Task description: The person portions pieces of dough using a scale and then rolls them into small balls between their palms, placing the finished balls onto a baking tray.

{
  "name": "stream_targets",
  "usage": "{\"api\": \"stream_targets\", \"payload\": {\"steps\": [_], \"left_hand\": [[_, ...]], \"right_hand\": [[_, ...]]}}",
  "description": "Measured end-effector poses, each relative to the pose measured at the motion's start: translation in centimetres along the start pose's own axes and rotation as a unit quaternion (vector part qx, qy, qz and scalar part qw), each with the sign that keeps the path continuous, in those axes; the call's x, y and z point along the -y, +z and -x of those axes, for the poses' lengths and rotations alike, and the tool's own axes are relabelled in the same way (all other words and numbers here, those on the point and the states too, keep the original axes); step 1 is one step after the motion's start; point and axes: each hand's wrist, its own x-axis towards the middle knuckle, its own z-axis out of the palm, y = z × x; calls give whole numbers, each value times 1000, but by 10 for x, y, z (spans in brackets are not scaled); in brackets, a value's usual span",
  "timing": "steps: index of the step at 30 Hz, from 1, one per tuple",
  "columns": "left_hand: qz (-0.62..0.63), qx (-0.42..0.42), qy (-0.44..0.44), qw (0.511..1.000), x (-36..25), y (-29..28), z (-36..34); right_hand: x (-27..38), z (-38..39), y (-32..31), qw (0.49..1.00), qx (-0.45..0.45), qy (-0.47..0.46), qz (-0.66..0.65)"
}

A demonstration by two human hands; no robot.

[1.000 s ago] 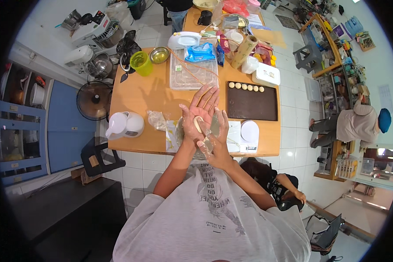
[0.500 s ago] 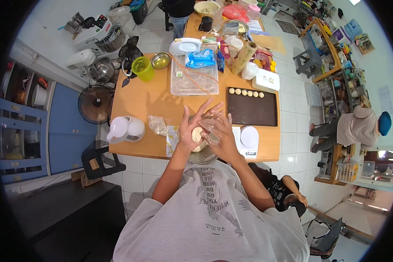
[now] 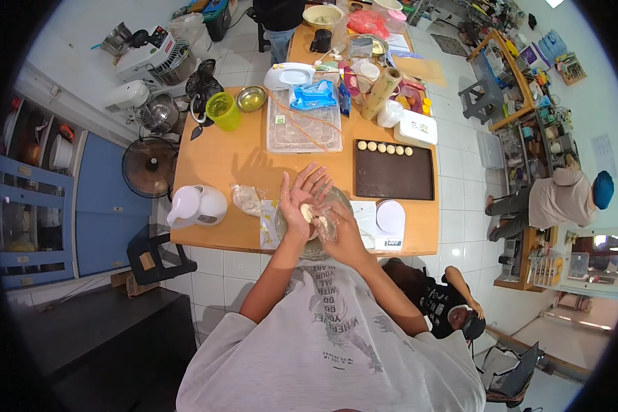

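Note:
My left hand [image 3: 297, 201] is palm up over a round bowl [image 3: 347, 197], fingers stretched out, with a small piece of pale dough [image 3: 306, 213] lying at the base of its palm by the thumb. Close against it, my right hand [image 3: 338, 230] has its thumb and fingers bent at the dough, seemingly pinching part of it. Whitish residue coats the right fingers. Both hands hide most of the bowl's inside. Beyond them to the right lies a dark baking tray [image 3: 395, 180], with several small dough balls [image 3: 390, 149] in a row along its far edge.
A white kitchen scale [image 3: 390, 220] stands right of the bowl. To the left are a plastic bag [image 3: 246, 199] and a white jug [image 3: 198, 204]. Farther back sit a clear lidded box [image 3: 302, 127], a green cup [image 3: 224, 110] and a metal bowl [image 3: 251, 99]. A person [image 3: 453, 302] is close at right.
My hands have turned and drawn slightly nearer my body. The right fingers, spread over the dough before, are now bent in at it, and more of the bowl shows.

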Motion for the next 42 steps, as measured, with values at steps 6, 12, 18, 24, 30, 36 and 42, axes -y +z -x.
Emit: {"api": "stream_targets", "payload": {"steps": [6, 12, 18, 24, 30, 36, 42], "left_hand": [[-27, -76, 83, 993, 2, -24, -3], [-95, -4, 40, 995, 6, -16, 3], [-199, 50, 122, 971, 6, -11, 8], [-143, 98, 92, 980, 1, -9, 9], [-106, 161, 13, 981, 3, 2, 17], [46, 136, -37, 989, -8, 21, 12], [36, 184, -96, 977, -19, 23, 10]], "right_hand": [[-1, 2, 15, 996, 15, -51, -76], [-2, -41, -38, 986, 141, -23, -86], [1, -35, -18, 982, 89, 57, -155], [-10, -27, -11, 911, 73, 182, -362], [-18, -21, -15, 944, 57, 165, -281], [-4, -11, -19, 983, -42, 36, -175], [21, -18, -41, 994, -6, 1, -114]]}}
